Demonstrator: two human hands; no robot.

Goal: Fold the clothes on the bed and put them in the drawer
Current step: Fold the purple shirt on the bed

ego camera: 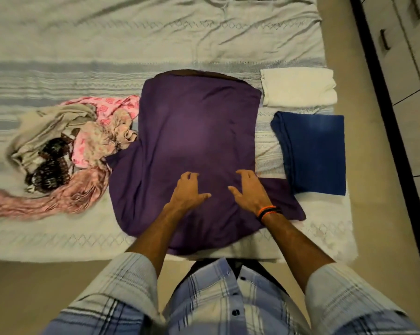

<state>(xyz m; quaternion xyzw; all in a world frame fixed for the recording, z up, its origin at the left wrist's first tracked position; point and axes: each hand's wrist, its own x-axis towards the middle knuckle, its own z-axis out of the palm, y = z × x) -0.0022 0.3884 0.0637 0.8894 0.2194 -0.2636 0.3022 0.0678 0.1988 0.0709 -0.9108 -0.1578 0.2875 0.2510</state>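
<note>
Near the front edge of the bed (47,245), seen from above by a head-worn camera, a purple shirt (194,131) lies spread flat, its long axis running from the person straight toward the far side of the bed. Both hands rest palm-down on the shirt's near half, fingers loosely spread and gripping nothing: the left hand (188,189) sits just left of the shirt's centre line, the right hand (249,192) just right of it, an orange and black wristband (268,212) on that wrist. One short sleeve juts out toward the bed's right edge, just beside the right hand, which is the nearer hand for folding it in; the other sleeve points left, toward the pile, and is nearer the left hand.

By the bed's right edge lie two pieces already folded: a blue one (313,153) near the front and a white one (298,87) behind it, close together (possibly touching; the view is soft there). Toward the left side, a crumpled pile of unfolded clothes (66,151), pink, beige and dark patterned, touches the shirt's left side.

Beyond the right edge, across a strip of floor, stands a cabinet with drawers (402,39) and dark handles, all shut as far as can be seen.

No brand, label or writing can be read on anything.
</note>
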